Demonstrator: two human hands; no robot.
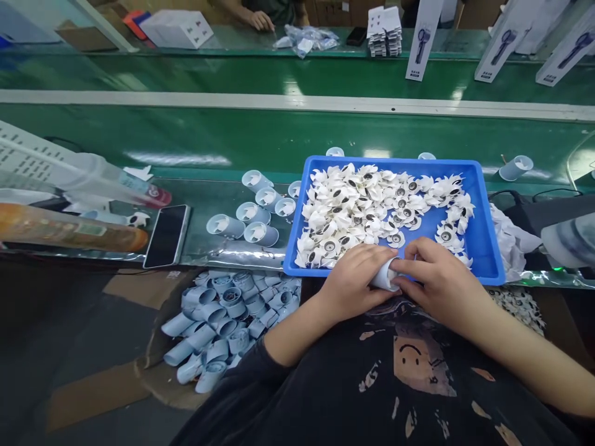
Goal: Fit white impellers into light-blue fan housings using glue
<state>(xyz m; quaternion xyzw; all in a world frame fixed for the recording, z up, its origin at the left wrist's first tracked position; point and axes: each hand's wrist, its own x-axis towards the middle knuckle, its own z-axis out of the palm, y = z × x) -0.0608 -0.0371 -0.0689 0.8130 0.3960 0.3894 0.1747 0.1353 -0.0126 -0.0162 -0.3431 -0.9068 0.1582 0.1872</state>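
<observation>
Close to my body, at the front rim of a blue tray point(493, 248), my left hand point(356, 279) is wrapped around a light-blue plastic cylinder point(383, 276). The cylinder is tilted, its open end toward my right hand point(430, 275). The fingers of that hand are bent and pinched at the opening; whatever they hold there is hidden. Many white fan impellers point(344, 204) with dark round hubs are heaped in the tray, thickest on the left. Left of the tray stand several light-blue cylinders point(261, 234) with white blades showing in their tops.
A box of light-blue cylinders point(218, 328) sits below the bench edge at left. A phone point(167, 235) and an orange bottle point(69, 228) lie on the bench. Crumpled white paper point(509, 238) is right of the tray. Across the belt point(209, 136), another person's hand point(261, 21) rests near plastic bags.
</observation>
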